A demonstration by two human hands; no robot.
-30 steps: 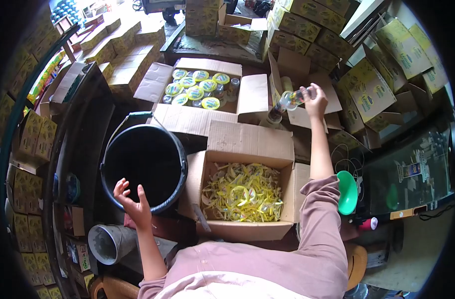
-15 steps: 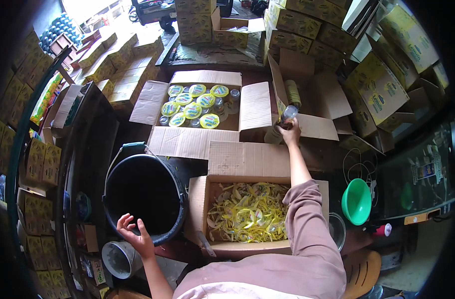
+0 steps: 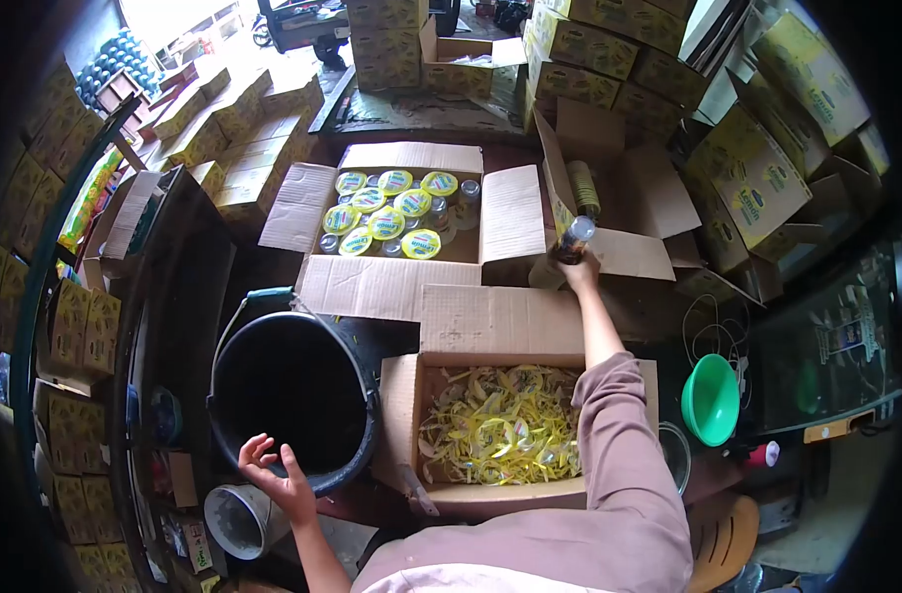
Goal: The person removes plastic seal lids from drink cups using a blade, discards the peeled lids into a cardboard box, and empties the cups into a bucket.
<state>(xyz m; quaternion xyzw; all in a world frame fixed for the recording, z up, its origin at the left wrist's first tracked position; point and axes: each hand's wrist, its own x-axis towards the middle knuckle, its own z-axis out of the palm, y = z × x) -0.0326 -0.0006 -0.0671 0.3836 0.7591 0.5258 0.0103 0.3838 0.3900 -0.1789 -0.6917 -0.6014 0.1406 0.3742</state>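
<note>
Stretched forward over the right edge of the scrap box [image 3: 500,321], the right hand [image 3: 577,269] has its grip closed around a jar [image 3: 576,235], beside the tall carton [image 3: 658,193]. The left hand [image 3: 278,482] hovers at the bucket's [image 3: 293,385] near rim, grip open, fingers loosely curled.

From where I stand, I see one small transparent vessel [image 3: 575,237], which the right hand [image 3: 578,271] of the person holds around its lower part. Its round upper end is clear and pale and catches the light, while the body beneath looks dark, almost brown. It stands nearly upright, with this round end pointing up. Its place is at the near left corner of the open carton [image 3: 624,254], close to the flaps. The lower end is hidden by the fingers, so I cannot tell its full shape.
</note>
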